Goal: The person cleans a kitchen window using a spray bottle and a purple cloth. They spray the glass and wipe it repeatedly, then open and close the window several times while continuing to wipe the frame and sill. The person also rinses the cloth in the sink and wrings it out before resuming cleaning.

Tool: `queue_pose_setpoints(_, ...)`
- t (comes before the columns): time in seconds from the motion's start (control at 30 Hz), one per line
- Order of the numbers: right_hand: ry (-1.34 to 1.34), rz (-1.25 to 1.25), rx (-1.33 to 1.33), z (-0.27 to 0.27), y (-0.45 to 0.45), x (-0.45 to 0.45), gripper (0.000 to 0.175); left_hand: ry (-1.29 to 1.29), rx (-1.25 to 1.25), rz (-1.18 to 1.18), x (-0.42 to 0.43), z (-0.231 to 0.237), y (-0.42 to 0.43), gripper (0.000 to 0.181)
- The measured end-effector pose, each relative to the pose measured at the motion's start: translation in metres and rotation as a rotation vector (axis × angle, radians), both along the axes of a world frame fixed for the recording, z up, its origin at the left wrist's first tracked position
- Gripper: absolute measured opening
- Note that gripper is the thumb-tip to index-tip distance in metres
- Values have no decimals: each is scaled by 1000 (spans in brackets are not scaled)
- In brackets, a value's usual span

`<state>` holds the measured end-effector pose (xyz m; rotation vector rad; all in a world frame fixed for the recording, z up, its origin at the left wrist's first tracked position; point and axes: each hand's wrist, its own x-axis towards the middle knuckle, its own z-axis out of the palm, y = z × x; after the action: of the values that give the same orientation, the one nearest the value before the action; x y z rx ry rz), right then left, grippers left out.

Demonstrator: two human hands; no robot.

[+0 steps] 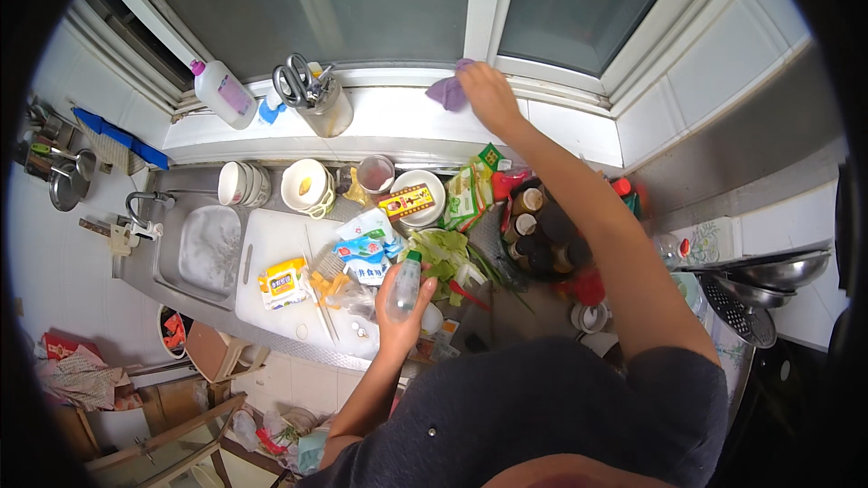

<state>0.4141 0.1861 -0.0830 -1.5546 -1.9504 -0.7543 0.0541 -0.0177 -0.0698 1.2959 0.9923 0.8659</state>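
Observation:
My left hand (400, 325) is closed around a clear plastic bottle (405, 288) with a green cap, held upright above the front of the counter. Stretched out to the window, my right hand (487, 96) grips a purple cloth (447, 91), which lies against the white tiled sill (397, 108) by the window frame. Part of the cloth is hidden under my fingers. Below the bottle are leafy greens (441, 254), blue-and-white food bags (366, 247) and a white cutting board (268, 291) with a yellow-and-white packet (283, 282) on it.
On the sill stand a white bottle with a pink cap (227, 95) and a jar holding scissors (329, 112). Stacked bowls (305, 186) line the counter's back beside the steel sink (210, 251). Spice jars (525, 225) sit under my right arm; metal pans (780, 278) are at the right.

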Motion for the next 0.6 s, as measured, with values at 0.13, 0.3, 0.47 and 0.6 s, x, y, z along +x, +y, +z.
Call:
queue_pose_setpoints(0.13,-137,-100,-27,-28,29,-9,12,-23,12,38,-1,5,10,30)
queue_pose_setpoints(0.3,-124,-289,-80,-42,32,-27,11,-29,15,57,-5,-9,21,33)
queue_pose_setpoints(0.47,-198,-235,-92,-41,30,-23,7,-15,8,-5,-6,-13,28,35)
queue_pose_setpoints(0.6,-379,-393,-269,-34,37,-40,11,-48,-7,6,-4,-11,32,35)
